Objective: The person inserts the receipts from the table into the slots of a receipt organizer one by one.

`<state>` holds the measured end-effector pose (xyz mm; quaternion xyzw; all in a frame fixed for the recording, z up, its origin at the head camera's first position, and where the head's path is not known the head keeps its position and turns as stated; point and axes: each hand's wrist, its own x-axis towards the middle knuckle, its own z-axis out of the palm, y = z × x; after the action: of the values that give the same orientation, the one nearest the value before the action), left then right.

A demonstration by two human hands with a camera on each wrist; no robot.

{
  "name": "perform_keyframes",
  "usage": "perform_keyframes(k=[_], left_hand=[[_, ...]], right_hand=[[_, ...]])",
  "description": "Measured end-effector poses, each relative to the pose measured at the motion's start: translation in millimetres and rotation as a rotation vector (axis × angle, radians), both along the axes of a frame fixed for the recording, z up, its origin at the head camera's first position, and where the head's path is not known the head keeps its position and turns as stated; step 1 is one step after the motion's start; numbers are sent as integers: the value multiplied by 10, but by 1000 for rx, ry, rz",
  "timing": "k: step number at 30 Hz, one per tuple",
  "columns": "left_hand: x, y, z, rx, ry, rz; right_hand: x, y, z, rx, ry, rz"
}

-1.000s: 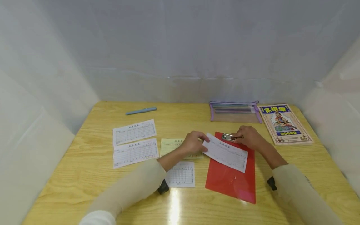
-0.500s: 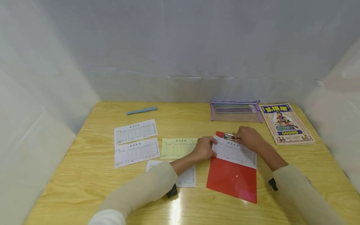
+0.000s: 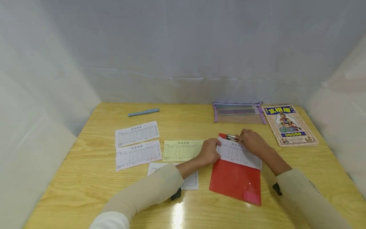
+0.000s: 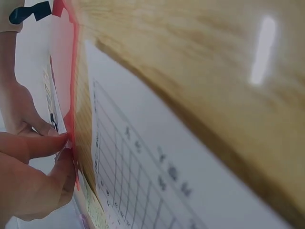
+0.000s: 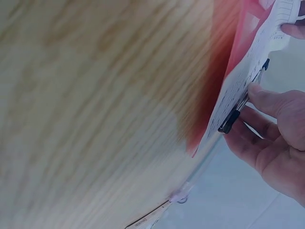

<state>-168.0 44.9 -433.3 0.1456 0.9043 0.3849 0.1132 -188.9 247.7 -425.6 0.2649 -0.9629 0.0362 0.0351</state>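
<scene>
A red clipboard [image 3: 234, 181] lies on the table, with a white printed form [image 3: 238, 155] across its upper half. The left hand [image 3: 209, 151] pinches the form's left edge between thumb and fingers, as the left wrist view also shows [image 4: 38, 171]. At the board's top, the right hand [image 3: 251, 142] holds the metal clip [image 3: 231, 137]. In the right wrist view, thumb and fingers of the right hand [image 5: 281, 138] grip the clip [image 5: 233, 117] from both sides, and the form [image 5: 238, 86] runs along it. Whether the form's top edge is under the clip cannot be told.
Left of the clipboard lie a yellow form [image 3: 181, 150], a white form [image 3: 191, 181] partly under the left forearm, and two more white forms [image 3: 136, 133]. Farther back are a blue pen [image 3: 143, 112], a purple-edged pencil pouch [image 3: 240, 114] and a book [image 3: 290, 125].
The left hand has moved right with the form, which now lies straighter and higher across the clipboard, near the clip. The right hand has stayed at the clip.
</scene>
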Motion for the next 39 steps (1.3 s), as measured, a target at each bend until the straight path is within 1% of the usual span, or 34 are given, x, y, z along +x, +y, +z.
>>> perform_keyframes(k=[5,11,17,25,33,39], left_hand=[[4,7,13,2,4,-4],[15,1,31,7,0,-13],[11,-3,34,-7,-12,-16],[-4,1,42,-15,9,-14],[-61,33,34,-13,36,3],[-95,49,35,-17,17,4]], right_hand=[[-9,-3,17,-32,-1,10],[-16,-6,26,-86,-34,-16],[-21,-2,20,-81,-18,-2],[-14,-1,22,-67,-9,9],[-7,3,0,-53,21,15],[-4,5,4,-48,29,23]])
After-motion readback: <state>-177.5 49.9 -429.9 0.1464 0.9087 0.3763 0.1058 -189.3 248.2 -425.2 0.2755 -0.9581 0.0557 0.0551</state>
